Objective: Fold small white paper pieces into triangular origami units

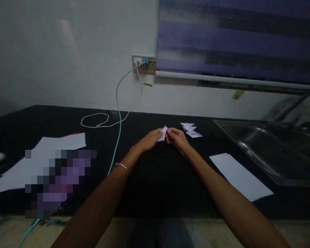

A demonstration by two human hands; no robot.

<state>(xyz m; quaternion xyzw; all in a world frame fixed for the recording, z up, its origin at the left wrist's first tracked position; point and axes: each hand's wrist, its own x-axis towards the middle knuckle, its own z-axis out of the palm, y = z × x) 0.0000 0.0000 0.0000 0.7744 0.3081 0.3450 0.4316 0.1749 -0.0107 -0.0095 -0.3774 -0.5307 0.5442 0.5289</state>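
Observation:
A small folded piece of white paper (162,133) is held between my two hands, over the middle of the dark counter (165,186). My left hand (152,138) pinches its left side, with the fingers closed. At its right upper edge, my right hand (177,138) grips it between thumb and fingers. Just beyond my right hand lie several folded paper triangles (190,128), partly overlapping in a short row. The exact fold of the held piece is too small to make out.
A stack of white paper strips (241,176) lies right of my right forearm, before a metal sink (281,151). White sheets (62,143) spread at left beside a blurred-out area. A teal cable (118,137) and a white cable (95,126) run from the wall socket (144,64) across the counter.

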